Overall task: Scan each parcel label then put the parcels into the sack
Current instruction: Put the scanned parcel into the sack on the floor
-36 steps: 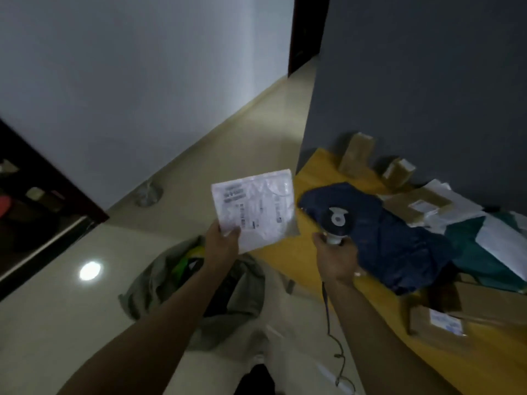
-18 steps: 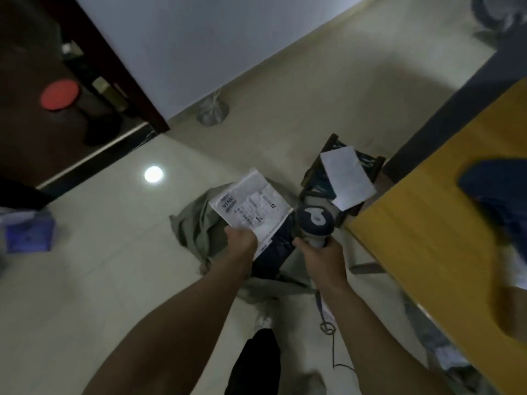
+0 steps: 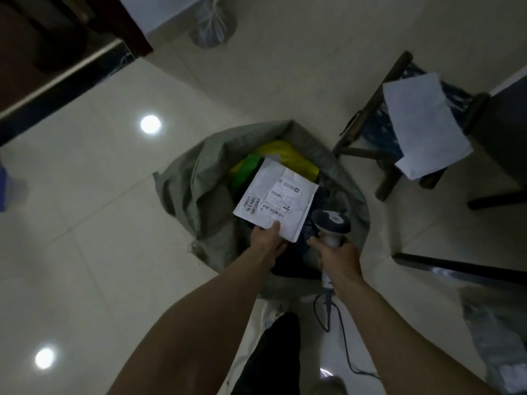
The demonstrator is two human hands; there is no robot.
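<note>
Flat, white parcel (image 3: pixel 275 197) — creased, barcoded label up.

Seen from the wearer's own head camera, the person's forearms (image 3: pixel 199 323) were bare from the left hand (image 3: pixel 266 238) and right hand (image 3: pixel 336 255) back to the frame's edge; below them showed a black trouser leg (image 3: pixel 273 354) and a pale, whitish shoe (image 3: pixel 272 309) at its foot.

The parcel (image 3: pixel 275 199) hid part of the sack's (image 3: pixel 199 195) contents, and its label print was too small to read. At four o'clock, a blurred bundle (image 3: pixel 496 337) ran off the edge.
</note>
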